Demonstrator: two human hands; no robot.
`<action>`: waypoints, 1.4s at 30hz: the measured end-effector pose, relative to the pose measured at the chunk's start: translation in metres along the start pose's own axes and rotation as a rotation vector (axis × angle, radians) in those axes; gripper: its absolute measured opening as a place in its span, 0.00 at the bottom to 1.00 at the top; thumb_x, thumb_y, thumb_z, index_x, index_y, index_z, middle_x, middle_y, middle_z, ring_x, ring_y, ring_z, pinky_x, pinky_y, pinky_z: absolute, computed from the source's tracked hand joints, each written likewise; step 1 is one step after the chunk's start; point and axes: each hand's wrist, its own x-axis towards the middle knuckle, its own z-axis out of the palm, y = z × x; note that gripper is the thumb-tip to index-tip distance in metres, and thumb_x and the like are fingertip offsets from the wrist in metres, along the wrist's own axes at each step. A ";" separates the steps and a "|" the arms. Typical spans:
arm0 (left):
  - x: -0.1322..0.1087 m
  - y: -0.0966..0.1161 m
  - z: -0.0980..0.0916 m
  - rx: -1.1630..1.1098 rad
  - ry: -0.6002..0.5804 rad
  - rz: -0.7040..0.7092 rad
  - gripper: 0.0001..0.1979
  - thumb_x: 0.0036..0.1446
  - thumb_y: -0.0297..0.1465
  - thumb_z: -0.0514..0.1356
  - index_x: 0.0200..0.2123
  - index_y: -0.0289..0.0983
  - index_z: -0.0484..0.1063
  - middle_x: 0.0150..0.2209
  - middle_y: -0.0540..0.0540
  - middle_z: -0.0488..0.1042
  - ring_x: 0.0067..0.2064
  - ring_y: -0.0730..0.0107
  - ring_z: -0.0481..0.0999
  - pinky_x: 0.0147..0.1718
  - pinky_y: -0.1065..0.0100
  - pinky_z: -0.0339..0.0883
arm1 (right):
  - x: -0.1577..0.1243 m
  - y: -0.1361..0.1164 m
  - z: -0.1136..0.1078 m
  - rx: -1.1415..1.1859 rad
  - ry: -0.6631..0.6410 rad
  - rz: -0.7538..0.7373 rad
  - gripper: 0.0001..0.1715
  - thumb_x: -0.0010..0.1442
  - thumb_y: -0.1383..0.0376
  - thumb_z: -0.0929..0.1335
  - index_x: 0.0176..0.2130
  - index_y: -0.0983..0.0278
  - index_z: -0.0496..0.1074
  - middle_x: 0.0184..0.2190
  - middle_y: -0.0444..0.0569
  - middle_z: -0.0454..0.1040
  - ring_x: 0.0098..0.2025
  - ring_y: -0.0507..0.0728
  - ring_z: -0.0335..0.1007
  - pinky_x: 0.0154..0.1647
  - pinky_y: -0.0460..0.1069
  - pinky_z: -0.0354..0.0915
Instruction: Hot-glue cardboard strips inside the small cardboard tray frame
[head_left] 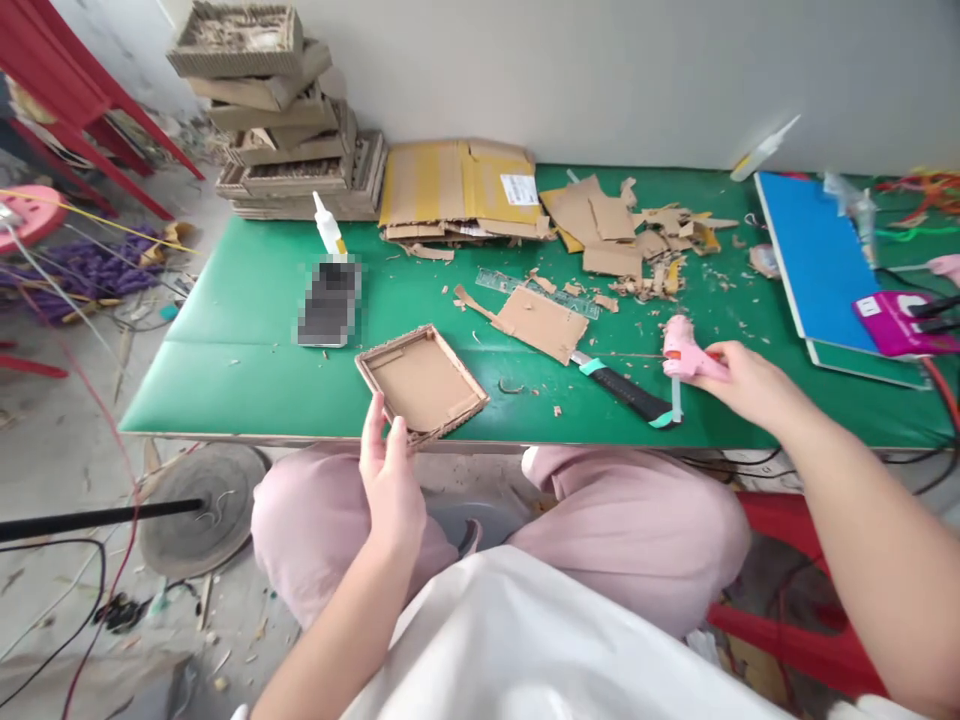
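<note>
A shallow cardboard tray (424,380) lies at the table's front edge, its near left corner between the thumb and fingers of my left hand (390,470). Over at the right, my right hand (739,380) is closed on the handle of a pink glue gun (684,350), which has a glue stick poking out of it. Between the hands lies a flat cardboard piece (544,322), partly on a clear ruler (495,282). A black and teal cutter (626,392) touches that piece's lower right corner.
On the green table (217,300) are a blurred phone (328,305), a glue bottle (328,225), stacked cardboard trays (292,130), folded cardboard (442,185), scraps (660,245) and a blue board (817,260). A magenta power strip (892,325) with cables sits at the right.
</note>
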 end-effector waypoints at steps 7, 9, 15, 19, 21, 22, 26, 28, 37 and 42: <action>-0.004 0.002 -0.016 0.451 -0.213 -0.001 0.27 0.52 0.37 0.61 0.57 0.45 0.67 0.39 0.50 0.70 0.32 0.79 0.67 0.32 0.76 0.65 | -0.005 0.009 0.020 0.121 0.115 -0.075 0.23 0.52 0.48 0.67 0.39 0.62 0.63 0.41 0.65 0.72 0.42 0.68 0.67 0.38 0.56 0.61; -0.004 0.004 -0.019 0.534 -0.312 0.026 0.26 0.54 0.37 0.60 0.57 0.47 0.66 0.41 0.50 0.68 0.30 0.80 0.65 0.28 0.77 0.63 | -0.004 0.011 0.025 0.141 0.169 -0.077 0.24 0.49 0.46 0.68 0.36 0.61 0.63 0.38 0.64 0.72 0.40 0.68 0.67 0.38 0.56 0.60; -0.005 0.004 -0.015 0.712 -0.446 0.102 0.24 0.56 0.37 0.56 0.58 0.45 0.66 0.44 0.48 0.69 0.31 0.77 0.66 0.28 0.75 0.64 | -0.002 0.012 0.027 0.141 0.223 -0.132 0.24 0.50 0.51 0.66 0.40 0.64 0.65 0.39 0.61 0.72 0.42 0.67 0.68 0.40 0.58 0.63; -0.003 0.001 -0.010 0.795 -0.486 0.142 0.23 0.57 0.36 0.55 0.56 0.43 0.68 0.43 0.47 0.72 0.32 0.75 0.68 0.31 0.72 0.65 | 0.012 0.008 0.007 0.081 0.165 -0.203 0.22 0.48 0.61 0.65 0.45 0.64 0.68 0.45 0.59 0.72 0.48 0.69 0.67 0.47 0.61 0.62; -0.002 0.001 -0.009 0.814 -0.484 0.160 0.23 0.56 0.36 0.55 0.55 0.41 0.68 0.41 0.47 0.73 0.33 0.74 0.68 0.31 0.72 0.66 | 0.023 0.006 -0.003 0.054 0.132 -0.242 0.23 0.46 0.65 0.63 0.45 0.63 0.69 0.46 0.58 0.73 0.51 0.69 0.66 0.51 0.63 0.60; -0.001 0.001 -0.008 0.818 -0.478 0.166 0.23 0.56 0.37 0.55 0.55 0.40 0.68 0.40 0.47 0.73 0.33 0.74 0.68 0.31 0.72 0.66 | 0.027 0.004 -0.006 0.045 0.112 -0.262 0.24 0.46 0.66 0.63 0.45 0.63 0.70 0.47 0.57 0.73 0.52 0.69 0.65 0.53 0.63 0.59; 0.001 0.005 -0.009 0.794 -0.455 0.141 0.22 0.55 0.38 0.55 0.52 0.37 0.69 0.37 0.46 0.73 0.29 0.75 0.67 0.26 0.73 0.65 | 0.037 -0.004 -0.009 0.027 0.014 -0.339 0.26 0.43 0.70 0.61 0.44 0.60 0.70 0.48 0.52 0.73 0.53 0.66 0.66 0.56 0.65 0.57; 0.004 0.009 -0.009 0.783 -0.448 0.150 0.22 0.55 0.39 0.56 0.51 0.37 0.70 0.35 0.47 0.73 0.28 0.75 0.67 0.24 0.74 0.64 | 0.036 -0.007 -0.005 0.024 -0.027 -0.356 0.28 0.41 0.71 0.61 0.44 0.60 0.70 0.48 0.51 0.73 0.52 0.65 0.66 0.55 0.63 0.59; 0.060 0.053 0.019 0.957 -0.413 0.541 0.20 0.57 0.38 0.54 0.52 0.40 0.70 0.38 0.47 0.76 0.34 0.73 0.72 0.31 0.73 0.66 | 0.022 -0.011 0.001 -0.002 -0.058 -0.309 0.32 0.40 0.73 0.61 0.48 0.63 0.68 0.52 0.56 0.68 0.53 0.66 0.65 0.55 0.62 0.61; 0.110 0.073 0.065 1.243 -0.575 0.707 0.18 0.57 0.33 0.52 0.48 0.39 0.73 0.41 0.44 0.76 0.41 0.64 0.74 0.41 0.65 0.68 | 0.016 -0.010 0.001 0.022 0.020 -0.327 0.32 0.41 0.73 0.61 0.48 0.61 0.66 0.53 0.57 0.68 0.56 0.70 0.64 0.56 0.69 0.56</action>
